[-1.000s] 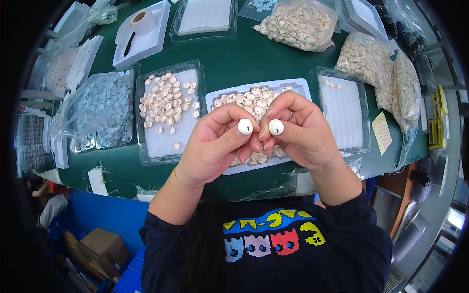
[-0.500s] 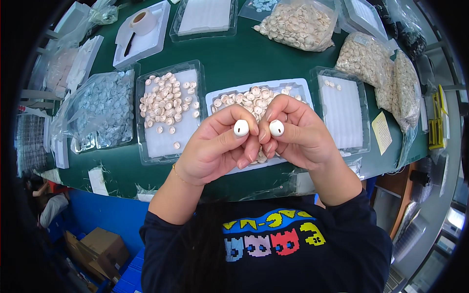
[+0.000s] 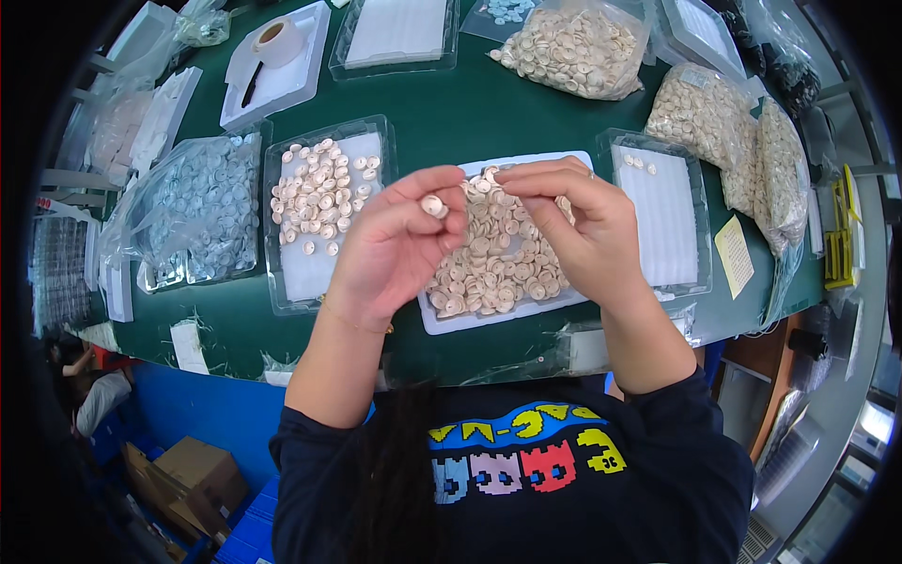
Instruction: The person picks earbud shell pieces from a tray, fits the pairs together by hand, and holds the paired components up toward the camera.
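In my left hand (image 3: 395, 249), thumb and fingers grip a small round white earbud shell (image 3: 433, 206), its open hollow side partly showing. My right hand (image 3: 584, 216) is closed at the fingertips over the far part of a white tray (image 3: 437, 323). Pale cream earbud shells (image 3: 503, 268) are heaped in that tray. Small pieces show right beside the right fingertips; I cannot make out whether one is pinched there. To the left, a clear plastic tray (image 3: 299, 285) holds more loose shells (image 3: 324, 183) on white foam.
At the right, a clear tray with white foam (image 3: 658, 226) bears several shells near its far edge. Bags of shells (image 3: 575, 52) lie behind and at the far right (image 3: 700, 113). A bag of bluish pieces (image 3: 209, 207) sits left. A tape roll (image 3: 277, 42) rests in a foam tray.
My hands have drawn apart from their close meeting over the tray. The two white earbud shells with dark slots no longer face up in the fingers; the left one is turned, the right one is out of sight.
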The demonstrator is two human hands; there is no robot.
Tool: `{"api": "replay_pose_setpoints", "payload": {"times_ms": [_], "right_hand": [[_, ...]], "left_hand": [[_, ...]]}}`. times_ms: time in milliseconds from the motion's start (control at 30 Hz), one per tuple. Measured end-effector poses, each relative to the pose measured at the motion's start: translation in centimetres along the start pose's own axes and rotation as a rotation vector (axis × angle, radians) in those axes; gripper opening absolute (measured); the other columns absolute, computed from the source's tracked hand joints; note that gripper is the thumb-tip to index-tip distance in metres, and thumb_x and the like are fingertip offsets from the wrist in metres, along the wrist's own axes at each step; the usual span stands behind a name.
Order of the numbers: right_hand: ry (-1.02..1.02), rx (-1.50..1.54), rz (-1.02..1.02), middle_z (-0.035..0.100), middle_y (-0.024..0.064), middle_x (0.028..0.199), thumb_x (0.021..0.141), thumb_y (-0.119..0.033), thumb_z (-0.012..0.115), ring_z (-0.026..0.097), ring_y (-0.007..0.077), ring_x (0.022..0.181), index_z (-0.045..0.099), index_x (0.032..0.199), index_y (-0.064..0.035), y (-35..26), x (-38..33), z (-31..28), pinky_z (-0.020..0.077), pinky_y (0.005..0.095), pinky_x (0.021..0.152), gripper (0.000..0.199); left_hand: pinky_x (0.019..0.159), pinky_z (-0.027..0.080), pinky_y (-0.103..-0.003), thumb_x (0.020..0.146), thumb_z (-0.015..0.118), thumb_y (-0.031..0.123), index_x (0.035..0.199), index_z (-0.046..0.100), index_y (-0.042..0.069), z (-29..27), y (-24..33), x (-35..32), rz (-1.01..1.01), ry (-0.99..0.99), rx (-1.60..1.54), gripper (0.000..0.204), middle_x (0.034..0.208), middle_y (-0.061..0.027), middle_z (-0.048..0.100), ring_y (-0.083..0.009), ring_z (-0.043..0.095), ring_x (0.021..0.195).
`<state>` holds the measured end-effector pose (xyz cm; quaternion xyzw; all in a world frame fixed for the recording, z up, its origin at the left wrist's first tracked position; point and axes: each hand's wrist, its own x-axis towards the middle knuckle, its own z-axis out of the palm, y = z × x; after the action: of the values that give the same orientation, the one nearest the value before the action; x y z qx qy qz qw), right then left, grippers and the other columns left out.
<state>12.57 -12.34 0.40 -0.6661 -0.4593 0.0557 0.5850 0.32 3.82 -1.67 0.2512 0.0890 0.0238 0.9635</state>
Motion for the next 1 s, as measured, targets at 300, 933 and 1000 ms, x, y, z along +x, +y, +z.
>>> {"api": "replay_pose_setpoints", "payload": {"times_ms": [300,933,1000], "right_hand": [[-0.443,-0.556,0.090,0.058,0.0086,0.079,0.072,-0.006,0.062,0.054,0.0272,0.079,0.063,0.072,-0.0039,2.1,-0.2,-1.3,0.0443,0.0372,0.073,0.002],[-0.389,-0.438,0.219,0.061,0.0101,0.073,0.073,-0.009,0.061,0.057,0.0280,0.077,0.060,0.077,-0.0028,1.5,0.2,-0.8,0.0456,0.0377,0.069,0.007],[-0.383,-0.402,0.238,0.062,0.0120,0.072,0.073,-0.009,0.061,0.059,0.0286,0.074,0.060,0.078,-0.0021,1.5,0.2,-0.9,0.0463,0.0381,0.067,0.009]], "left_hand": [[0.079,0.036,-0.032,0.078,0.058,0.010,0.086,0.065,0.004,0.2,2.3,-0.2,0.606,0.571,1.646,0.012,0.084,-0.0035,0.061,-0.0174,0.055,0.082],[0.072,0.028,-0.036,0.070,0.067,0.013,0.077,0.062,0.011,-0.1,-1.7,0.4,0.430,0.319,2.198,0.009,0.077,0.0000,0.053,-0.0197,0.050,0.079],[0.072,0.028,-0.035,0.070,0.067,0.013,0.077,0.062,0.011,0.0,-1.0,0.3,0.522,0.350,2.151,0.008,0.077,0.0003,0.054,-0.0195,0.050,0.079]]}}
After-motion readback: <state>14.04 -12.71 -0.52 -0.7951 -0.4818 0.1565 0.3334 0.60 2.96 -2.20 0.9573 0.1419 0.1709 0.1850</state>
